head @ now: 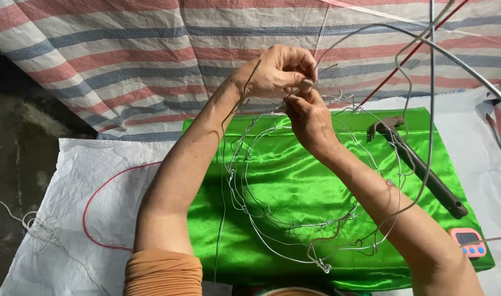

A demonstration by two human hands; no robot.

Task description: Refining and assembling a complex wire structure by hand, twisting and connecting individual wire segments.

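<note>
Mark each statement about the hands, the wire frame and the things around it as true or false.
1. Both hands meet at the top of the wire frame. True.
2. The frame lies over blue cloth. False: the cloth is green.
3. A hammer lies right of the frame. True.
4. The right hand holds the hammer. False: its fingers pinch wire beside the left hand.
5. A pink timer lies at the cloth's right edge. True.

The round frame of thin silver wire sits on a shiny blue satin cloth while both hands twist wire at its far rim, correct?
Not quite: the head view shows the shiny satin cloth is green, not blue. The round frame of thin silver wire does sit on it, with the left hand and right hand twisting wire at its far rim.
</note>
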